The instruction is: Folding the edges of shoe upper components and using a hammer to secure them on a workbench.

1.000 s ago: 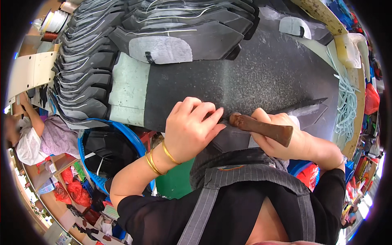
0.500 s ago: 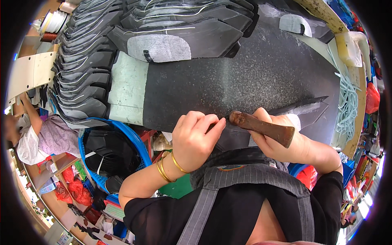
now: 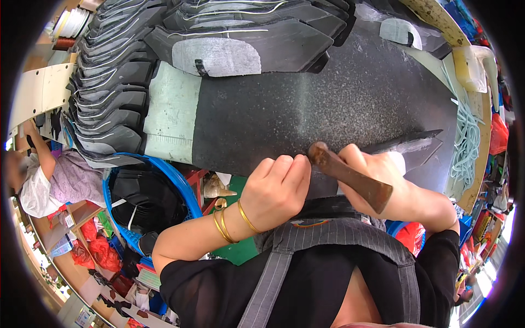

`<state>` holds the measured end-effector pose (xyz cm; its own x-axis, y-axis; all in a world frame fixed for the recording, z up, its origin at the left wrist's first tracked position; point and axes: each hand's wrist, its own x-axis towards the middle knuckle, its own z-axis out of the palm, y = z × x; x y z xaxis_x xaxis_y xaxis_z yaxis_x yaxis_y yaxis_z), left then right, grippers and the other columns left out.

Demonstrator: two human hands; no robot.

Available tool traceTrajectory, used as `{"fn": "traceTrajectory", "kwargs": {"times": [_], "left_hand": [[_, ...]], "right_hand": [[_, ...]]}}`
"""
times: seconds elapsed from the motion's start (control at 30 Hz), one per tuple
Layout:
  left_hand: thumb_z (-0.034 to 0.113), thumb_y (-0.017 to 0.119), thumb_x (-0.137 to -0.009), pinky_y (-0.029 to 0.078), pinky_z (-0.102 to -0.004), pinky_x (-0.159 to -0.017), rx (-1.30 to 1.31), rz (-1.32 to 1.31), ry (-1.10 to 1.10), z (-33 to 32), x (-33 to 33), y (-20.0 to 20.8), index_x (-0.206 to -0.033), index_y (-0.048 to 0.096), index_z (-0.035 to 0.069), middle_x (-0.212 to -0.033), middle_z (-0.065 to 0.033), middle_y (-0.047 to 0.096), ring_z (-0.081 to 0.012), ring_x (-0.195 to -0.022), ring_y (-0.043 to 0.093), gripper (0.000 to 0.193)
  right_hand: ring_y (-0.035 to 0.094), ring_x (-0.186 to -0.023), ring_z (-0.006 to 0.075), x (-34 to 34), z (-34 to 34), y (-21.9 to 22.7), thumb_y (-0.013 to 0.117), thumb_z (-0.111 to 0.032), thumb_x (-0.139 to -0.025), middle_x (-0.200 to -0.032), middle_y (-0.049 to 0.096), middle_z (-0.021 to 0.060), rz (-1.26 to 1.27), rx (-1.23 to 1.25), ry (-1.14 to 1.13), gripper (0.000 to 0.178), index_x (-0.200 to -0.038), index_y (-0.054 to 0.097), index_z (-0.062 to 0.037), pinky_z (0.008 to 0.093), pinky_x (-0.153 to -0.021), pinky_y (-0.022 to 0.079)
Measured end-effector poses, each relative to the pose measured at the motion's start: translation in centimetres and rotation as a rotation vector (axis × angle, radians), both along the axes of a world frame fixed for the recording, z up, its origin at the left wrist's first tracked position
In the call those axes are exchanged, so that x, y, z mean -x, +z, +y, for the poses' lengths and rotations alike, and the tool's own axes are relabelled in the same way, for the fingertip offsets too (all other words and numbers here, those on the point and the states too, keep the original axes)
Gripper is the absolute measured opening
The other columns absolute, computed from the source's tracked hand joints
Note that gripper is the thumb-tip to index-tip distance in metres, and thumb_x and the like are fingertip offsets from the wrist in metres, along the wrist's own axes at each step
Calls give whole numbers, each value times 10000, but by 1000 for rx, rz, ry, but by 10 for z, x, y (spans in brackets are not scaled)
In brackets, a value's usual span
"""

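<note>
My right hand (image 3: 377,177) is closed round a hammer with a rusty brown head (image 3: 358,183); the handle is hidden by the hand. The head's rounded end is close beside the fingertips of my left hand (image 3: 276,191). Those fingers are closed and bent down over the edge of a black cut piece (image 3: 321,185) at the near side of the work surface. Most of this piece lies beneath my hands, and its pointed right end (image 3: 418,145) sticks out past my right hand. Exactly where the left fingers pinch is hidden.
Under the work is a dark, speckled board (image 3: 246,120). Overlapping black cut pieces (image 3: 117,98) with pale edge lines run along the left and far side. A blue basket (image 3: 191,191) with black pieces stands lower left. Pale blue cord (image 3: 467,142) lies coiled at right. A person (image 3: 71,175) sits far left.
My left hand has shifted slightly right and down, its fingers now folded more closely together. The hammer head has tilted a little, its wide end moving lower.
</note>
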<state>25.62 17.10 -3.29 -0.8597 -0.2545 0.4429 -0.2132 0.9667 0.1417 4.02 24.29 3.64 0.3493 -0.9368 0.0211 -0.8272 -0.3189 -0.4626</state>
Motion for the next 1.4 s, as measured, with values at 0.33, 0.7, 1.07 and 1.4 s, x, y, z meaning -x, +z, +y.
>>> {"fn": "traceTrajectory", "kwargs": {"times": [0.33, 0.7, 1.07, 1.4], "left_hand": [[162, 846, -703, 504, -332, -627, -443, 100, 199, -5, -11, -2, -973, 726, 57, -922, -28, 651, -217, -756, 593, 314], [131, 829, -707, 502, -341, -660, -389, 90, 211, 5, -10, 2, -903, 717, 68, -873, -11, 644, -223, -768, 587, 234], [227, 750, -781, 535, -412, -851, -372, -80, -324, 12, 142, 35, -1179, 670, 81, -1093, -137, 658, -323, -984, 634, 431], [68, 723, -816, 514, -438, -960, 383, 552, 62, -112, 319, 86, -1188, 687, 117, -1212, -147, 668, -357, -1124, 631, 377]], "right_hand": [[644, -627, 291, -7, 3, -8, 618, -22, -851, -867, 554, 131, -80, -220, -90, 372, -1219, 568, -43, 388, -480, 508], [628, -597, 301, 2, 6, 5, 601, -45, -883, -950, 580, 142, -110, -191, -78, 296, -1178, 613, -56, 407, -520, 508], [378, -416, 85, 121, 139, -31, 528, -122, -1033, -627, 409, -12, -1365, 30, -1198, 142, -1165, 507, -75, 241, -394, 333], [385, -416, 86, 150, 176, -62, 556, -92, -995, -619, 428, -5, -1593, 112, -1328, 107, -973, 452, -100, 257, -367, 310]]}}
